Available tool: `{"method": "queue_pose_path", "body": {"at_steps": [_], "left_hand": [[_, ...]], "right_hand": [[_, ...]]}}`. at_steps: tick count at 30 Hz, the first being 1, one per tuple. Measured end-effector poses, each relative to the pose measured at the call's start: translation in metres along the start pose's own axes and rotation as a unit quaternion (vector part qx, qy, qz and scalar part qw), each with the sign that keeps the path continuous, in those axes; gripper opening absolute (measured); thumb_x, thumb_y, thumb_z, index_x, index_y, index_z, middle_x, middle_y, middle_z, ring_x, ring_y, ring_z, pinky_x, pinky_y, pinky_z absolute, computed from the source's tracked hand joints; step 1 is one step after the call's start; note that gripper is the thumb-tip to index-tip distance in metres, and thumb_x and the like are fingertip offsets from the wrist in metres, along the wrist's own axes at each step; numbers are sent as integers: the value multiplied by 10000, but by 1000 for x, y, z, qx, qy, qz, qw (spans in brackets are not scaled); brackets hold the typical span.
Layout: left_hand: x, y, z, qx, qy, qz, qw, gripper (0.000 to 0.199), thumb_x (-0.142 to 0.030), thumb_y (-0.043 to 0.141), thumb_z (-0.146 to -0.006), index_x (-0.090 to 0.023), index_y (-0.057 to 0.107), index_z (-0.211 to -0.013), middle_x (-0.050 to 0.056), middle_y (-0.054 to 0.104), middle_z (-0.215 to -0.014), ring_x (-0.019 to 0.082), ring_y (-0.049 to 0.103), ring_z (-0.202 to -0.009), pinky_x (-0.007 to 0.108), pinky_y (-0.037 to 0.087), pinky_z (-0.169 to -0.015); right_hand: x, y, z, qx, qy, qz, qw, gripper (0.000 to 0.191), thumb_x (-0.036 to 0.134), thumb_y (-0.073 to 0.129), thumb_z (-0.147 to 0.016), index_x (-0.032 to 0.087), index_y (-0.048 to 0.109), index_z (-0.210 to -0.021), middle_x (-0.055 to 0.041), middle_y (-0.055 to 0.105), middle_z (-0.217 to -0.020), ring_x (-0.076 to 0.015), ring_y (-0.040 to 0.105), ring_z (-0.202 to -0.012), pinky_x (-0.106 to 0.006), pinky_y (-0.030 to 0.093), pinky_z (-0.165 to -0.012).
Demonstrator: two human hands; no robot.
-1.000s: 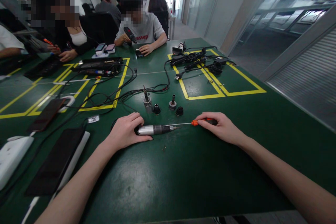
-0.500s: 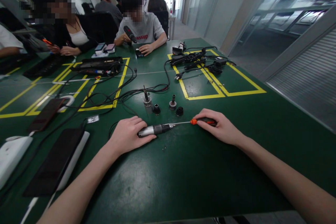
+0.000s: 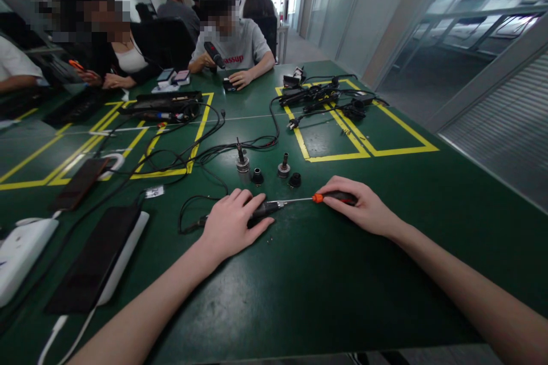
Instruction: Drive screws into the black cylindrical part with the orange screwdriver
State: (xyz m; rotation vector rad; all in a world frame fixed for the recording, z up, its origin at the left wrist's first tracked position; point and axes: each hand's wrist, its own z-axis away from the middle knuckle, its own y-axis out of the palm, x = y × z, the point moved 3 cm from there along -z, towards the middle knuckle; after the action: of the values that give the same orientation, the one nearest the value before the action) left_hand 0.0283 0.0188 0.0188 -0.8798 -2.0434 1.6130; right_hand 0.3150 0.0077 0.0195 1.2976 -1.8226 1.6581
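A pen-shaped corded tool [image 3: 264, 209] with a silver-and-black barrel lies across the green table. My left hand [image 3: 233, 221] is wrapped over its barrel, so the silver part is hidden. My right hand [image 3: 359, 206] grips the orange-and-black handle of a screwdriver [image 3: 317, 198]. The screwdriver's thin shaft reaches left to the tool's front end; whether the tip touches a screw there is too small to tell. Beyond the hands stand two metal motor-like parts [image 3: 242, 166] [image 3: 283, 169] with upright shafts, and two black cone-shaped caps [image 3: 257, 176] [image 3: 295, 180]. Tiny bits [image 3: 269, 240] lie nearer me.
Black cables [image 3: 240, 145] run across the table. At left are a phone [image 3: 96, 259] on a white block, another phone [image 3: 79, 183] and a white power strip [image 3: 28, 259]. A heap of black cords [image 3: 319, 96] lies within yellow tape. Other people sit across the table.
My left hand has slid right along the barrel toward the tool's front, covering its silver part and uncovering the cable end. My right hand keeps its grip on the screwdriver.
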Motion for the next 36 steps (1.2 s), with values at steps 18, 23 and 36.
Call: {"method": "queue_pose_path", "body": {"at_steps": [18, 23, 36], "left_hand": [[-4, 3, 2, -45, 2, 9, 999, 259, -388, 604, -994, -189, 706, -1124, 66, 700, -972, 225, 636, -867, 360, 530, -725], [-3, 2, 4, -58, 24, 9, 998, 252, -367, 636, -989, -178, 710, -1137, 61, 694, -969, 233, 635, -871, 370, 527, -714], [-7, -1, 6, -38, 25, 8, 999, 233, -333, 704, -944, -200, 681, -1134, 56, 678, -998, 233, 627, -899, 354, 522, -731]], "right_hand": [[-3, 0, 1, 34, -20, 34, 999, 190, 347, 643, -958, 243, 769, -1055, -82, 742, -989, -261, 704, -914, -416, 569, -829], [0, 2, 2, 43, -62, 36, 996, 169, 296, 651, -963, 208, 755, -1063, -87, 723, -992, -230, 717, -881, -367, 581, -801], [2, 2, 3, 78, -75, 56, 993, 219, 304, 582, -1006, 209, 761, -1092, -83, 765, -962, -209, 732, -845, -333, 593, -771]]}}
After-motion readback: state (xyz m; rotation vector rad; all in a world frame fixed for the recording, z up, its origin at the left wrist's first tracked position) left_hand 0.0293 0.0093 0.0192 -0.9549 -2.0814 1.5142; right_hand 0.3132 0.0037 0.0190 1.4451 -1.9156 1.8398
